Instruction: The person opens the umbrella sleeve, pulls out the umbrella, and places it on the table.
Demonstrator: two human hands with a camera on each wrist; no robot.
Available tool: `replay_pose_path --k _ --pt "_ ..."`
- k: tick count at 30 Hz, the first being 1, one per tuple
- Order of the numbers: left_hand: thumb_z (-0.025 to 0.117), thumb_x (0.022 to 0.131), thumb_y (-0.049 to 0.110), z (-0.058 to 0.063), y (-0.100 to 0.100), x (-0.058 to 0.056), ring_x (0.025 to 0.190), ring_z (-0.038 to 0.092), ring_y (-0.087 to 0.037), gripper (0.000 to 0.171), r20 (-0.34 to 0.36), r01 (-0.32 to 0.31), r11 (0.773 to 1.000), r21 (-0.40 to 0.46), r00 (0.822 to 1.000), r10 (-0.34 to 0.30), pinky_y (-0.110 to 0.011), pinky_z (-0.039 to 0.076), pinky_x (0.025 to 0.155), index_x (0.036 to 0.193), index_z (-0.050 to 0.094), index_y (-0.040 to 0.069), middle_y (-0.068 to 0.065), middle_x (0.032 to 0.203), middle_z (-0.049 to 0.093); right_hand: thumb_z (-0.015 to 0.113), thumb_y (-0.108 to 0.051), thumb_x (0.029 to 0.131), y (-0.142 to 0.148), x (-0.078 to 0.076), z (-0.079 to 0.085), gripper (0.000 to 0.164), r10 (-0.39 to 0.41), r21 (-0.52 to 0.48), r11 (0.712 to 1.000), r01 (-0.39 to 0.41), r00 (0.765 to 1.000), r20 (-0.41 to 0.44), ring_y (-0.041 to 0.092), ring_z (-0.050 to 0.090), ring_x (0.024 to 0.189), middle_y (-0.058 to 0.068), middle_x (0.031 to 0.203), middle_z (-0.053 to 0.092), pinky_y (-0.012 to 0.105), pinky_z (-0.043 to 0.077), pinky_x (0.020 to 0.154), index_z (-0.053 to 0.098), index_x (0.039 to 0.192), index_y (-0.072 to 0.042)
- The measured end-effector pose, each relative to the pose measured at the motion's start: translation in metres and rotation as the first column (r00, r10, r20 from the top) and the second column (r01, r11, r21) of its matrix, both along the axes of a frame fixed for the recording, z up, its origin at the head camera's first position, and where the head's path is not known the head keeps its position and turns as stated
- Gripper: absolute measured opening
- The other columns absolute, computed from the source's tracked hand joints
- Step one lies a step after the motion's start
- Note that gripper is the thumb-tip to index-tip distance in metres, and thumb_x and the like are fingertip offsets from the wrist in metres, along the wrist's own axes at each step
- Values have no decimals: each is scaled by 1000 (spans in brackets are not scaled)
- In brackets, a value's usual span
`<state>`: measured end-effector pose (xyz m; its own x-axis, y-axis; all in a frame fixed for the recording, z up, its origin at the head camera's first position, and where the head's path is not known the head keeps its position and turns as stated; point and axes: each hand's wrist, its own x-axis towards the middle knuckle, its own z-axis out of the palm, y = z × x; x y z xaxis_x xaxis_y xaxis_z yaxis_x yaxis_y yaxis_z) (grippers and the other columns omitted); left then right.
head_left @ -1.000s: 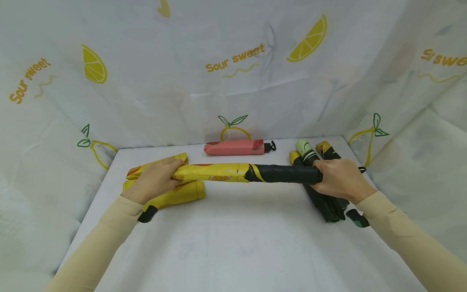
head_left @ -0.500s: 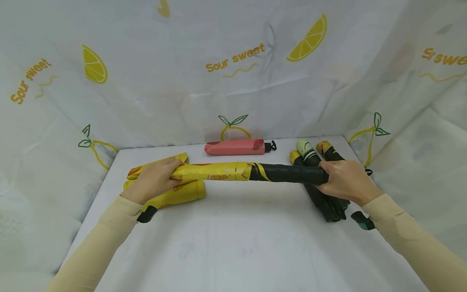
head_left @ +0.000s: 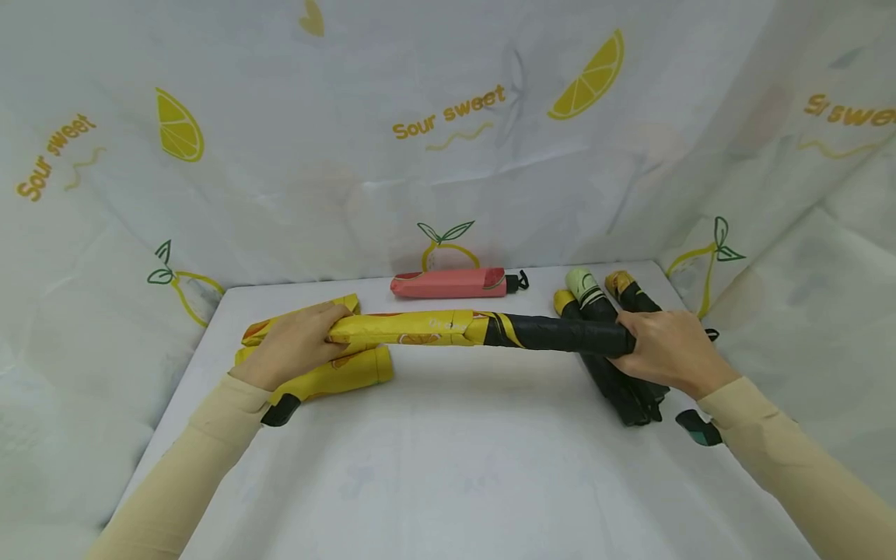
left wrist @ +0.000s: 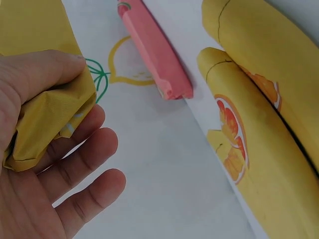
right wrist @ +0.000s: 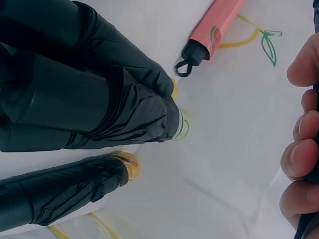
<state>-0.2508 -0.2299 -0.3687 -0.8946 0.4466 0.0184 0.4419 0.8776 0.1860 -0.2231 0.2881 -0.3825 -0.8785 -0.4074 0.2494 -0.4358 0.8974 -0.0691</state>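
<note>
A folded black umbrella (head_left: 560, 333) is held level above the table, its far part inside a yellow fruit-print sleeve (head_left: 413, 328). My left hand (head_left: 297, 346) pinches the sleeve's closed end; in the left wrist view the thumb and index finger squeeze the crumpled yellow fabric (left wrist: 42, 117) while the other fingers stand away. At the other end, my right hand (head_left: 668, 350) grips the umbrella's handle end. Only the fingertips (right wrist: 301, 159) of that hand show in the right wrist view. A yellow-striped part of the umbrella shows at the sleeve's mouth.
Yellow sleeves (head_left: 343, 373) lie under my left hand. A pink sleeved umbrella (head_left: 448, 283) rests at the back of the white table (head_left: 448, 467). Several black folded umbrellas (head_left: 616, 389) lie at the right, below my right hand. A printed white cloth (head_left: 448, 179) hangs behind.
My right hand has moved a little to the right with the umbrella, and slightly more of it shows outside the sleeve. My left hand has hardly moved.
</note>
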Motion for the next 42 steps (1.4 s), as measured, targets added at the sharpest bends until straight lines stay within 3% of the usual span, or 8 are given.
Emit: replay_pose_path --k 15,29,37,42 --pt "77 89 20 -1 -7 2 83 56 -18 32 -5 -20 1000 -3 1000 20 -37 48 74 117 62 14 1 102 67 83 -27 74 2 1 -1 37 -12 -3 1000 12 1000 19 12 48 49 3 64 66 30 40 45 70 94 1" --pt "76 87 13 -2 -13 4 80 53 -16 29 -13 -29 999 28 999 30 -34 43 71 113 64 15 5 90 61 82 -28 75 5 3 -4 39 -33 3 999 33 999 24 13 50 50 2 63 66 31 41 47 72 98 2" --pt "74 89 14 -5 -22 4 97 63 -25 37 15 -71 997 40 997 71 -45 51 83 124 62 13 -6 116 70 83 -27 73 12 5 -9 30 -41 -36 999 40 999 -19 12 46 50 -3 55 57 29 37 47 67 83 -4" --pt "68 90 16 -8 -34 2 89 60 -22 29 28 -114 993 39 993 113 -43 50 75 119 63 14 -4 107 70 83 -26 71 18 8 -11 32 -98 -70 993 98 995 1 13 45 50 -1 56 56 29 35 44 65 83 -2"
